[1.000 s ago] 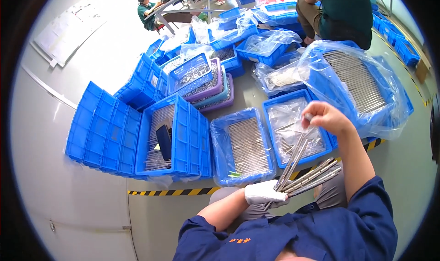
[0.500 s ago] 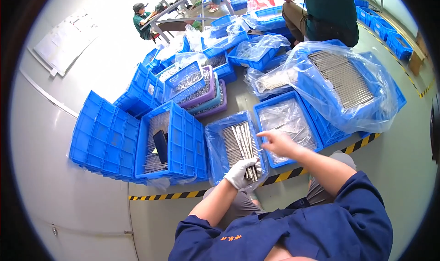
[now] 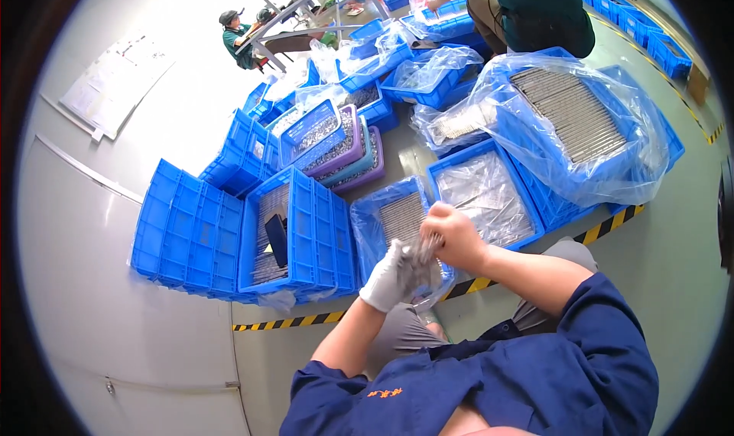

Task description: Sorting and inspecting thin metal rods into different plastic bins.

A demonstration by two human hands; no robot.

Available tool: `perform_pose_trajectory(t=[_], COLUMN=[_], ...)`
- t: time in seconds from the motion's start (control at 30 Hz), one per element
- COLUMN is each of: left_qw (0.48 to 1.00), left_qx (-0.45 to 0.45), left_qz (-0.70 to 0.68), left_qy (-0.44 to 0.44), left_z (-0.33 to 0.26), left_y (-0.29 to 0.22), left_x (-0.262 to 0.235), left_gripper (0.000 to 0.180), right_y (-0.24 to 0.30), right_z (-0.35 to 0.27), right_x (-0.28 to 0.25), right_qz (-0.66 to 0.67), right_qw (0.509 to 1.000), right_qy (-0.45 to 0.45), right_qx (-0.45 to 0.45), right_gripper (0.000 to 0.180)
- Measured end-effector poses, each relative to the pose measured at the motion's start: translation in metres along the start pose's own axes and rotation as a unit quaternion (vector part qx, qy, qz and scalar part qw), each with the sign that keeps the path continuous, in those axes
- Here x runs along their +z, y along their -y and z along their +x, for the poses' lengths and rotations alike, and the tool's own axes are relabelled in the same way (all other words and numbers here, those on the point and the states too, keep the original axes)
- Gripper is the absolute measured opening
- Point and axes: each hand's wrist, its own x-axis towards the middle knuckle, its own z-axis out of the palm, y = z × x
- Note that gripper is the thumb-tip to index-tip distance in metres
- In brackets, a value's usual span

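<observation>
My left hand [image 3: 391, 280], in a white glove, is closed around a bundle of thin metal rods [image 3: 425, 254]. The bundle is smeared by motion. My bare right hand [image 3: 456, 239] has its fingers closed at the bundle's far end, close to the glove. Both hands are over the near part of a blue crate [image 3: 365, 235] lined with clear plastic. Inside that crate lies a row of similar metal rods [image 3: 401, 219], partly hidden by my hands.
Tall blue crates [image 3: 187, 233] stand stacked at left, one holding rods and a dark phone-like object [image 3: 277, 241]. Right of my hands is a crate of plastic sheeting [image 3: 485, 195], then a lined crate of rods [image 3: 569, 118]. A co-worker [image 3: 539, 15] sits beyond; striped floor tape [image 3: 298, 321] runs nearby.
My right hand has come in, from pointing above the crate to closing on the bundle's far end. My left hand has raised the bundle slightly. The view has shifted a little.
</observation>
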Motion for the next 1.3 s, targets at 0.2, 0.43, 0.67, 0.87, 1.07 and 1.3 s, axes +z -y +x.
perform_pose_trajectory(t=[0.2,0.43,0.67,0.87,1.07,1.3], left_qw=[0.901,0.925,0.977,0.97,0.991,0.989], left_qx=[0.074,0.07,-0.045,-0.058,-0.043,0.023], left_qz=[-0.346,-0.351,-0.183,-0.093,0.123,0.085], left_qy=[-0.25,-0.124,0.103,0.218,-0.043,-0.117], left_z=[0.067,0.08,0.038,0.029,0.026,0.024], left_y=[0.028,0.026,0.044,0.033,0.008,0.008], left_x=[0.001,0.017,0.028,0.031,0.016,-0.026], left_gripper=[0.051,0.036,0.057,0.042,0.009,0.022], right_y=[-0.008,-0.013,-0.015,-0.031,-0.017,-0.045], right_z=[0.016,0.011,0.01,0.007,0.02,0.017], right_x=[-0.024,-0.005,-0.029,-0.007,-0.003,-0.018], right_qz=[0.393,0.369,0.512,0.486,0.372,0.45], right_qw=[0.855,0.86,0.697,0.758,0.797,0.686], right_qy=[-0.118,-0.075,0.086,0.213,0.137,-0.102], right_qx=[0.318,0.344,0.495,0.379,0.456,0.563], right_gripper=[0.009,0.007,0.017,0.026,0.033,0.025])
